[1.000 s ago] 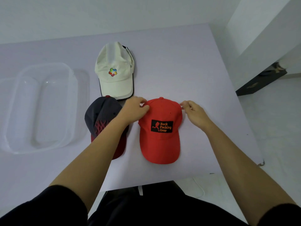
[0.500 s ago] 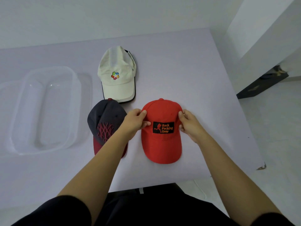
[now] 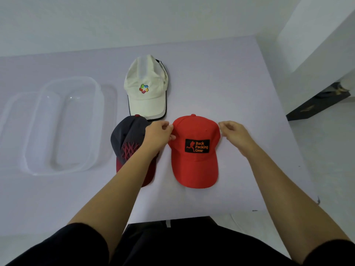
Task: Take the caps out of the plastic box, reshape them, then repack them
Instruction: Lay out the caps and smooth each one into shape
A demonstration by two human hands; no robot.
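Observation:
A red cap (image 3: 195, 167) with a black "Back Packing Gear" patch lies on the table, brim toward me. My left hand (image 3: 158, 134) pinches the left side of its crown, thumb on the fabric. My right hand (image 3: 233, 133) is at the crown's right side, its fingers loosely curled and holding nothing. A dark grey cap (image 3: 127, 134) with a red brim lies just to the left, partly under my left forearm. Behind them lies a white cap (image 3: 146, 101) with a coloured logo. The clear plastic box (image 3: 97, 88) stands at the left with nothing in it.
The pale table (image 3: 221, 77) ends just right of the red cap and close in front of it. A clear lid-like sheet (image 3: 113, 96) shows under the box. A dark flat object (image 3: 315, 107) lies on the floor at the right, by a white wall.
Both hands slid from the red cap's sides by the patch up toward the back of its crown. The right hand has come off the fabric. The caps have not shifted.

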